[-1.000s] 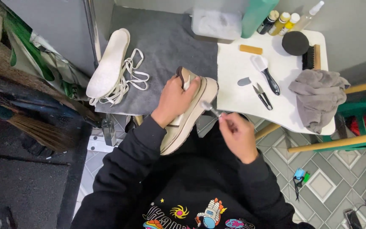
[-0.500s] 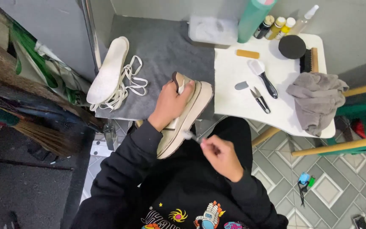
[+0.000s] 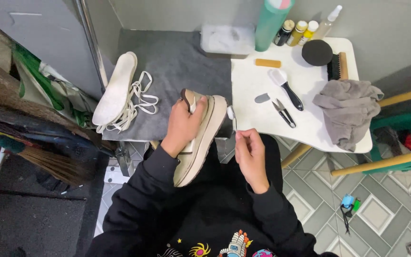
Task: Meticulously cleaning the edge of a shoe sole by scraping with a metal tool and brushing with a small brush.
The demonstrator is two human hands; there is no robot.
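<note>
Grey mat (image 3: 177,62), shoe (image 3: 204,138) in hands

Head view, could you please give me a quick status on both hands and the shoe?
Left hand grips beige thick-soled shoe, sole facing right. Right hand pinches small white-tipped brush beside the sole. Nothing between them.

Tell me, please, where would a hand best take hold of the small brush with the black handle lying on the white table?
Grip the brush by its black handle, from above and the near right side. The handle points toward the table's near edge, slim and free; the pale head lies at the far end and the snips lie left.
</note>
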